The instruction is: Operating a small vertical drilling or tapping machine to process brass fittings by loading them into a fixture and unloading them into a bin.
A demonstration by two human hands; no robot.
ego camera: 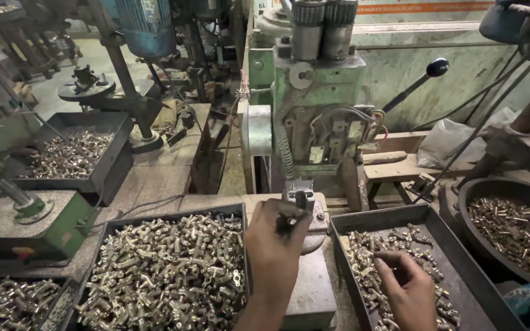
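Observation:
My left hand (pixel 275 242) reaches up to the small fixture (pixel 300 195) at the foot of the green drilling machine (pixel 317 104); its fingers close on a small dark part there. My right hand (pixel 407 289) rests in the dark metal tray (pixel 443 236) on the right, fingers apart over the brass fittings (pixel 363 257) lying in it. A fuller tray of brass fittings (pixel 167 270) sits left of my left arm.
A black-knobbed lever (pixel 427 75) sticks out right of the machine. A round pan of brass parts (pixel 513 230) stands at far right. More trays of fittings (pixel 69 153) and other machines line the left side. A white bag (pixel 449 141) lies behind the right tray.

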